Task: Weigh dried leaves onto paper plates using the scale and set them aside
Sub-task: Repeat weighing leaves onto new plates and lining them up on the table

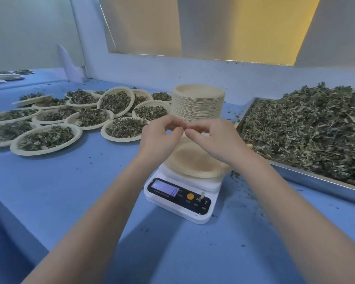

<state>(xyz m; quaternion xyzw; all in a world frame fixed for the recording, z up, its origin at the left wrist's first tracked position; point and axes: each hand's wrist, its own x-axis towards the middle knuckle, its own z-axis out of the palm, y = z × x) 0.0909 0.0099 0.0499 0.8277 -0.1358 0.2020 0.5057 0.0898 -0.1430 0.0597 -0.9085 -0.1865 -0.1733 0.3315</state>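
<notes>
Empty paper plate (195, 160) on scale (180, 198), centre; dried leaves (307, 132) in tray (316, 181) at 3 o'clock: light, crumbly, scoop loosely. Left hand (160, 138) and right hand (211, 140) grip: fingertips pinched together above plate; contents indiscernible.

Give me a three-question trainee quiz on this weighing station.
1. True or false: the plate on the scale already holds leaves.
2. Which side of the scale is the metal tray of loose leaves on? A left B right
3. Fill in: the scale's display reads ___.

Key: 1 false, the plate is empty. 2 B. 3 zero.
</notes>
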